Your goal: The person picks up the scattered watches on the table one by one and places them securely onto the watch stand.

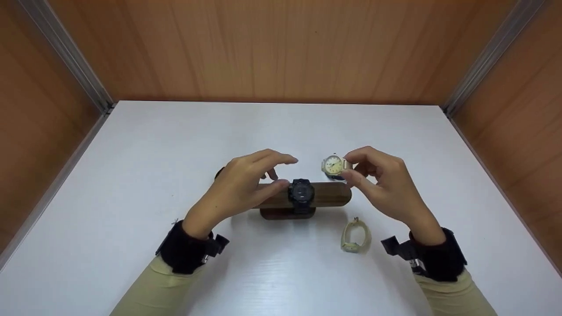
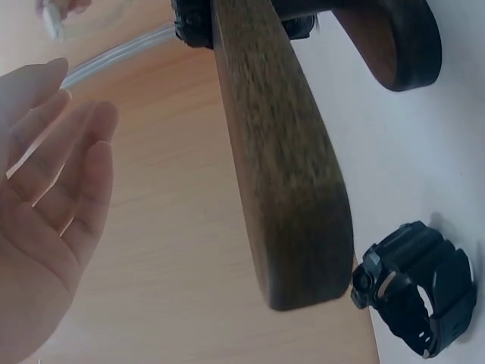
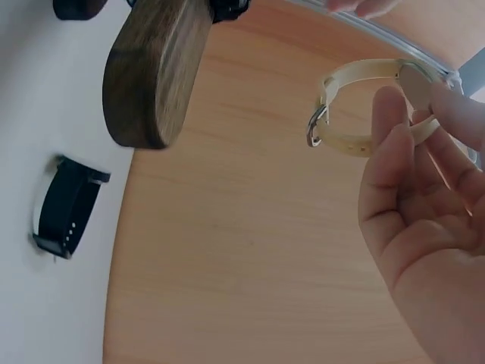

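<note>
- My right hand pinches the cream watch by its case, at 2 o'clock from the wooden stand.
- Looks light, with a floppy strap; I'd grip the case.
- Left hand is loose, holding nothing.

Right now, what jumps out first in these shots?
The right hand pinches a cream-faced watch in the air beside the right end of the wooden stand, mid-table. A black watch is strapped round the stand's bar, with the left hand open just left of it. A small pale watch lies on the white table, nearer the person.
</note>
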